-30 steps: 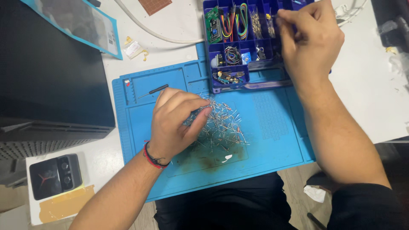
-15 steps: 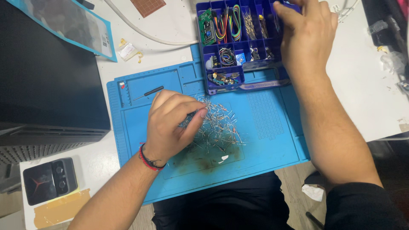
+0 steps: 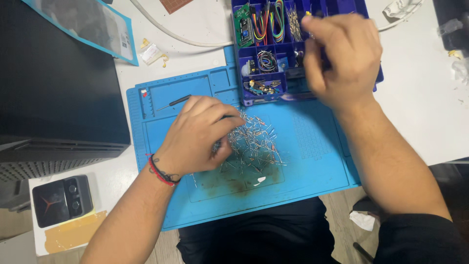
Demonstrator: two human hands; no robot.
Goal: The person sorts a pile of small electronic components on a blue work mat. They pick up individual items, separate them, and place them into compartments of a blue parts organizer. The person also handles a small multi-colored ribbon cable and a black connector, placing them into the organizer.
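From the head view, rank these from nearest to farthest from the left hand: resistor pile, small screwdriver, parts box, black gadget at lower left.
1. Resistor pile: under the left hand's fingertips, on the mat.
2. Small screwdriver: just above the hand.
3. Parts box: upper right.
4. Black gadget: far lower left, off the mat.

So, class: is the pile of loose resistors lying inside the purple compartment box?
No: the loose resistors lie on the blue work mat under the left hand, while the purple compartment box sits beyond them.

bare blue mat (image 3: 312,161) right of resistor pile (image 3: 254,144), parts box (image 3: 273,54) blocking behind
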